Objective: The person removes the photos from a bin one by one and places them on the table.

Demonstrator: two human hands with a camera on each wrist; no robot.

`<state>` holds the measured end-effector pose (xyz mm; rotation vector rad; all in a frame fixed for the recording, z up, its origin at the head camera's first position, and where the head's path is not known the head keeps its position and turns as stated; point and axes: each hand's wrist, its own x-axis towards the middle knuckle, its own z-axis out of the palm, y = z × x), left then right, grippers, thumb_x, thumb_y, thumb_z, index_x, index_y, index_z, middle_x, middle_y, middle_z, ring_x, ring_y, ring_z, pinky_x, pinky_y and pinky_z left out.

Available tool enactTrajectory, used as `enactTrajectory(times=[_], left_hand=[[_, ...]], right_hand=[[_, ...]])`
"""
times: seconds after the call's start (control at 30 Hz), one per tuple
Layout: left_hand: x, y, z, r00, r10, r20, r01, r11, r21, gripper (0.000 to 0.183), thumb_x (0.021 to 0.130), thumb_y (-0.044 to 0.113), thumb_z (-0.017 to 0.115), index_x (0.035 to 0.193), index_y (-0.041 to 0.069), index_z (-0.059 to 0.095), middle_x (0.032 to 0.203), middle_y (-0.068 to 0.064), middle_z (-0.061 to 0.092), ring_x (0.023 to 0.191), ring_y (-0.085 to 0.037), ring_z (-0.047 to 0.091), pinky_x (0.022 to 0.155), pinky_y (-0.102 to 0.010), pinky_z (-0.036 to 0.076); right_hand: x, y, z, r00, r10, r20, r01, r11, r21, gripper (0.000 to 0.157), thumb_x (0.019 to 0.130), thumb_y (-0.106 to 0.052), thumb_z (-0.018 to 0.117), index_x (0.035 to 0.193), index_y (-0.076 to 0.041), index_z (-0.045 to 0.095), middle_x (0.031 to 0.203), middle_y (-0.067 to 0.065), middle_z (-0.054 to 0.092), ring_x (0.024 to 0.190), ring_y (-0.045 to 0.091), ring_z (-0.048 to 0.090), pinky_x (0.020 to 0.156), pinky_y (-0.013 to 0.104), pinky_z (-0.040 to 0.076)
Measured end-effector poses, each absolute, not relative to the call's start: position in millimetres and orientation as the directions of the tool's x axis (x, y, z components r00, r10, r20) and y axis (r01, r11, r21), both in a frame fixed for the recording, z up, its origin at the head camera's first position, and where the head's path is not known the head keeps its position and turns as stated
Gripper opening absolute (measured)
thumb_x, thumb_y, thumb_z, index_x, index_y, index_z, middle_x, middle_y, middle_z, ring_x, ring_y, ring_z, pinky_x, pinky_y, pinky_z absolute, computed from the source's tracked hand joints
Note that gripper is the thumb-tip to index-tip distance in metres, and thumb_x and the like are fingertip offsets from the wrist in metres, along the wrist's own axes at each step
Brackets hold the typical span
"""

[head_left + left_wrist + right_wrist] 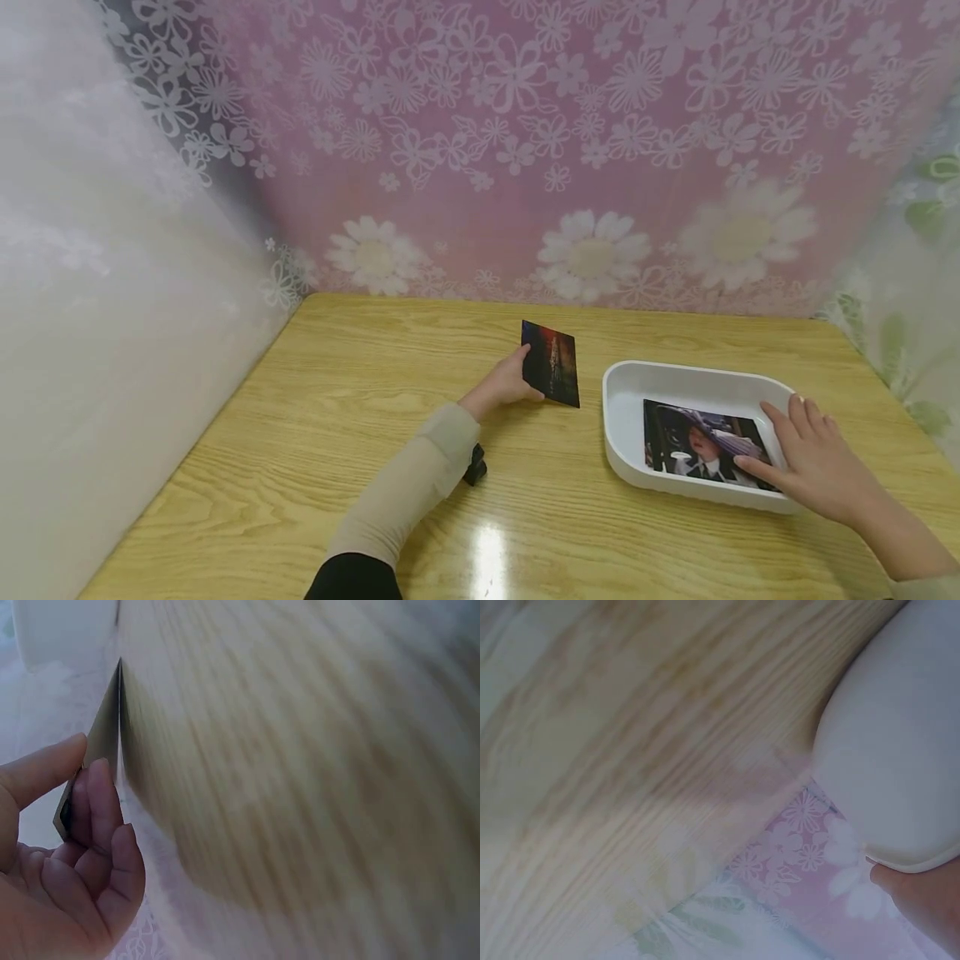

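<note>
My left hand (506, 385) pinches a dark photo print (553, 367) by its left edge and holds it tilted up at the table's middle. A red glow and a lit shape show on its face. In the left wrist view, the thumb and curled fingers (101, 799) grip the print (105, 735), seen nearly edge-on. My right hand (817, 458) rests at the right side of a white tray (626, 379), its fingers spread over the rim. Inside the tray lies another photo print (708, 446), showing a person in a wide hat. A fingertip touches the rim in the right wrist view.
A wooden table (360, 375) carries everything. A small black object (476, 467) shows beside my left forearm, partly hidden by the sleeve. Flower-patterned curtains (510, 167) stand behind the table and along both sides.
</note>
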<state>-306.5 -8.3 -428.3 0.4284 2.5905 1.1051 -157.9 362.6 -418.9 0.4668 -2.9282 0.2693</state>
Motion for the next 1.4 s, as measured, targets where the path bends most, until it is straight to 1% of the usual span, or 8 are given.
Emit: enactTrajectory(times=[0.13,0.3,0.37,0.7,1.03,1.17,1.27,1.4], left_hand=[[-306.8,-9.7,-429.1,-0.902,0.378,-0.209,0.133,0.703,0.699,0.091,0.074,0.017,0.073,0.143,0.011,0.015,0.137,-0.012,0.034,0.1,-0.023,0.053,0.087,-0.032,0.039],[-306.4,-10.7,-427.9,-0.869,0.397,-0.295,0.117,0.744,0.658,0.09,0.074,0.021,0.073,0.143,0.014,0.015,0.089,-0.013,0.063,0.059,-0.018,0.058,0.064,-0.027,0.044],[-307.2,-10.3,-427.4,-0.852,0.408,-0.327,0.119,0.76,0.638,0.089,0.074,0.023,0.072,0.143,0.016,0.016,0.074,-0.009,0.061,0.052,-0.017,0.056,0.058,-0.026,0.044],[-312.9,-5.3,-429.2,-0.819,0.41,-0.402,0.17,0.841,0.513,0.086,0.075,0.029,0.071,0.143,0.021,0.018,0.051,0.0,0.05,0.04,-0.011,0.042,0.045,-0.024,0.038],[-311.9,-3.7,-428.1,-0.821,0.405,-0.403,0.185,0.856,0.483,0.085,0.075,0.031,0.071,0.142,0.023,0.021,0.054,0.0,0.053,0.04,-0.011,0.041,0.044,-0.023,0.038],[-308.8,-4.7,-423.2,-0.827,0.418,-0.376,0.209,0.85,0.484,0.088,0.074,0.033,0.071,0.143,0.023,0.018,0.088,-0.003,0.063,0.042,-0.012,0.042,0.049,-0.024,0.039],[-304.2,-4.9,-415.1,-0.837,0.439,-0.327,0.223,0.819,0.529,0.089,0.074,0.033,0.072,0.143,0.024,0.017,0.123,-0.006,0.051,0.048,-0.013,0.048,0.054,-0.026,0.041],[-298.8,-0.6,-400.9,-0.844,0.472,-0.255,0.232,0.75,0.619,0.089,0.074,0.031,0.071,0.143,0.025,0.016,0.117,-0.011,0.054,0.054,-0.018,0.054,0.059,-0.029,0.044]], right_hand=[[-157.5,362.7,-419.3,-0.937,-0.288,0.196,-0.319,0.936,-0.146,0.086,0.081,-0.044,0.058,0.13,0.018,0.022,0.127,0.047,0.01,0.121,0.054,-0.006,0.094,0.056,-0.013],[-157.4,363.1,-419.7,-0.937,-0.288,0.198,-0.318,0.937,-0.142,0.087,0.081,-0.044,0.058,0.13,0.018,0.022,0.127,0.046,0.01,0.121,0.054,-0.007,0.094,0.055,-0.014],[-157.5,363.4,-419.9,-0.937,-0.288,0.199,-0.318,0.937,-0.141,0.087,0.081,-0.044,0.058,0.13,0.017,0.021,0.127,0.046,0.01,0.121,0.054,-0.006,0.094,0.055,-0.014],[-156.2,362.8,-419.1,-0.94,-0.283,0.189,-0.312,0.939,-0.147,0.087,0.082,-0.044,0.058,0.131,0.017,0.02,0.127,0.046,0.01,0.12,0.054,-0.006,0.094,0.055,-0.014],[-154.6,362.4,-419.1,-0.945,-0.274,0.178,-0.301,0.942,-0.15,0.087,0.083,-0.045,0.056,0.131,0.017,0.019,0.128,0.046,0.008,0.121,0.054,-0.007,0.094,0.053,-0.016],[-155.4,362.6,-418.6,-0.948,-0.272,0.165,-0.296,0.943,-0.149,0.088,0.083,-0.046,0.056,0.132,0.017,0.019,0.129,0.046,0.008,0.121,0.054,-0.006,0.094,0.054,-0.016],[-155.7,362.8,-418.0,-0.948,-0.271,0.168,-0.297,0.943,-0.149,0.087,0.082,-0.046,0.056,0.132,0.017,0.02,0.129,0.045,0.009,0.121,0.054,-0.005,0.094,0.054,-0.015],[-155.5,363.2,-418.8,-0.947,-0.271,0.172,-0.296,0.944,-0.146,0.087,0.082,-0.046,0.056,0.132,0.017,0.02,0.129,0.045,0.009,0.121,0.054,-0.005,0.094,0.053,-0.017]])
